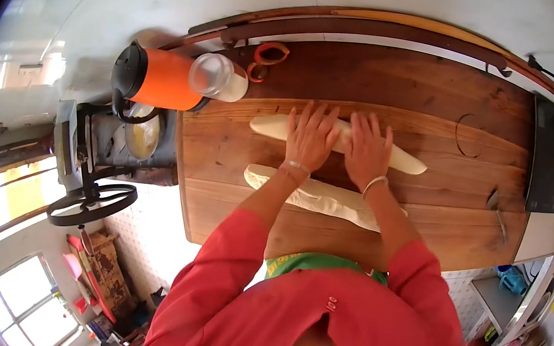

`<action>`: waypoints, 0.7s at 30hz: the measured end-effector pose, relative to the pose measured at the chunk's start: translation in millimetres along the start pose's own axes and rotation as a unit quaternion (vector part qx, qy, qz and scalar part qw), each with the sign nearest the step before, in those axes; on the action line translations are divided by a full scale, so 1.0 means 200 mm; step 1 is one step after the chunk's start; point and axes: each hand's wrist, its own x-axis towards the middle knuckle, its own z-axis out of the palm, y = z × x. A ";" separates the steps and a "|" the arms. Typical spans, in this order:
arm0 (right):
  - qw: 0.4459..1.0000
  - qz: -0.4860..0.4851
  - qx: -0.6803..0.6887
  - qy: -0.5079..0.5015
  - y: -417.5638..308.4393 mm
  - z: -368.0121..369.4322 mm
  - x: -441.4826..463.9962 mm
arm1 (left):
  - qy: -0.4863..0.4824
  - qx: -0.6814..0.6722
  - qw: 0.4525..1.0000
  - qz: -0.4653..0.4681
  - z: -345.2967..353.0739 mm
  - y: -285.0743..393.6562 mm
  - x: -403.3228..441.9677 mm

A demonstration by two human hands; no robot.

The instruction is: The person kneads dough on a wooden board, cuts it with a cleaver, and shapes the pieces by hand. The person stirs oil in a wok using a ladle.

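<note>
A long pale dough roll [406, 161] lies crosswise on the wooden board [453, 226]. Both my hands rest flat on its middle, side by side, fingers pointing away from me. My left hand [310, 135] has its fingers spread over the left part of the roll. My right hand [368, 149] lies just right of it, fingers also apart, covering the dough beneath. Nearer to me, a second dough roll [330, 200] lies under my forearms, with a seam or fold along its top. The dough under my palms is hidden.
An orange jug [166, 79], a clear jar [219, 77] and orange-handled scissors [257, 71] stand or lie at the back left. A metal utensil [498, 212] lies at the right, near a black panel [547, 154]. A pan [142, 136] is left of the board.
</note>
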 end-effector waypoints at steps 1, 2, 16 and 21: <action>1.000 0.007 -0.016 -0.024 0.03 -0.03 0.10 | 0.000 0.005 1.000 -0.002 0.02 -0.02 0.07; 0.998 0.016 -0.035 -0.047 0.06 -0.04 0.19 | -0.008 0.016 1.000 -0.015 0.04 -0.03 0.14; 0.998 -0.067 0.008 0.001 -0.03 0.00 -0.28 | -0.080 -0.003 0.991 0.107 -0.04 -0.14 -0.37; 0.999 -0.037 -0.021 0.016 -0.08 -0.09 -0.20 | -0.006 -0.092 0.993 0.071 -0.13 -0.09 -0.35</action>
